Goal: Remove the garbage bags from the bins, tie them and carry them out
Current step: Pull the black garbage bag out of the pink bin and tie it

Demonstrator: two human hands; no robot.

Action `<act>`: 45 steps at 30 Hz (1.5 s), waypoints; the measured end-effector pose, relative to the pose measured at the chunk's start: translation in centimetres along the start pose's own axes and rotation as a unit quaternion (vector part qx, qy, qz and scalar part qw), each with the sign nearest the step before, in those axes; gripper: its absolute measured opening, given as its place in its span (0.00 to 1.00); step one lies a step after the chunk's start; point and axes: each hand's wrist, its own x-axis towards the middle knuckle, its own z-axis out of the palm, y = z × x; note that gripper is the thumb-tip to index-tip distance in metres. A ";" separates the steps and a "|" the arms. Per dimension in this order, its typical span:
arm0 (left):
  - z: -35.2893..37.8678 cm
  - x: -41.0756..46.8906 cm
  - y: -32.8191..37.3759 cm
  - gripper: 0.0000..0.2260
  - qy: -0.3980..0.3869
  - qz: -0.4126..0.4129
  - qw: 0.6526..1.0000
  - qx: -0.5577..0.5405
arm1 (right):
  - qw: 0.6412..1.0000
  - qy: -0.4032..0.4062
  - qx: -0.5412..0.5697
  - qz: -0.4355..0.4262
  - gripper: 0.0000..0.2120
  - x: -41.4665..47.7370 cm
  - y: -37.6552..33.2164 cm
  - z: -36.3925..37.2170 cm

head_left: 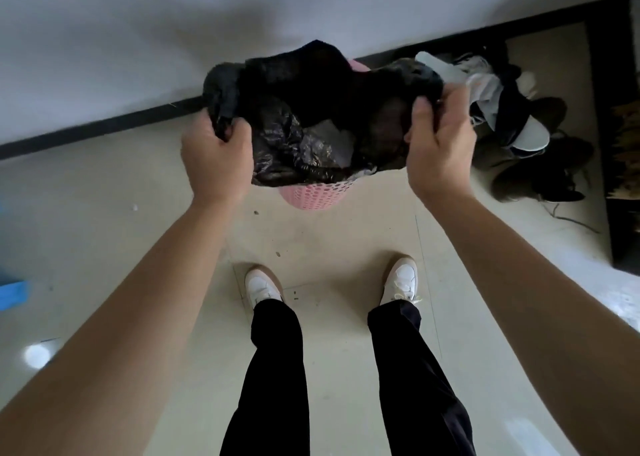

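Fingers (231,130) of our left hand (216,164) are curled tight around a bunched edge of the black garbage bag (294,136), gathering it into the fist. Our right hand (438,150) does the same on the opposite edge, fingers (424,103) folded over the plastic, thumb side toward the bag. Both hands closed on the bag, palms facing down and away from us, forearms bare.

Bag stretched between the two hands, its mouth pulled wide open. Pale crumpled waste shows inside, near the middle. Bag sits over the pink bin (317,194), a perforated plastic basket; only the bin's near wall and a sliver of its far rim show, the rest covered by the plastic. We cannot tell whether the bag's bottom is inside the bin or lifted clear.

Bin stands on the pale tiled floor (332,240), close to the white wall (138,39) with its dark baseboard (104,124). To the right of the bin, a heap of shoes (530,136) and pale fabric lies against the wall, just beside our right hand. Blue object (14,292) at the far left edge, well apart from the bin.

Our feet in white sneakers (261,287) stand near the bin, legs in black trousers (277,369).
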 end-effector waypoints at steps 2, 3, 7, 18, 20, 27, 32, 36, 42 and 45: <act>-0.4 -0.1 -0.4 0.12 -0.045 -0.060 0.997 -0.002 | 0.991 -0.095 -0.047 0.088 0.11 0.0 0.2 0.2; -0.7 -0.1 -0.6 0.12 -0.035 -0.077 0.996 -0.007 | 0.984 -0.116 -0.056 0.125 0.13 0.0 0.6 0.1; -2.3 0.1 0.7 0.08 0.074 -0.060 0.995 -0.030 | 0.989 -0.078 -0.066 0.106 0.18 0.5 -0.5 -1.4; -7.7 1.1 0.6 0.16 0.264 -0.144 0.944 -0.132 | 0.978 -0.009 -0.166 0.123 0.20 1.4 -1.7 -2.6; -8.6 0.5 0.0 0.20 0.251 -0.184 0.940 -0.137 | 0.975 0.041 -0.121 0.180 0.21 1.0 -1.5 -2.7; -8.4 -3.5 0.6 0.22 0.149 -0.185 0.959 -0.154 | 0.985 -0.136 -0.080 0.070 0.23 -2.9 -2.1 -1.2; -8.1 -5.7 2.3 0.18 0.115 -0.084 0.984 -0.104 | 0.960 -0.235 -0.127 0.084 0.59 -5.5 -0.9 -1.0; -9.0 -6.9 3.8 0.17 0.110 -0.015 0.992 -0.067 | 0.958 -0.129 -0.142 0.211 0.63 -7.4 1.5 -1.4; -12.0 -9.4 6.7 0.16 0.148 0.028 0.989 0.009 | 0.962 -0.118 -0.075 0.233 0.17 -8.3 -2.1 -3.3; -14.6 -10.6 8.3 0.17 0.219 -0.002 0.976 0.009 | 0.976 -0.089 0.058 0.188 0.20 -8.4 -8.5 -4.3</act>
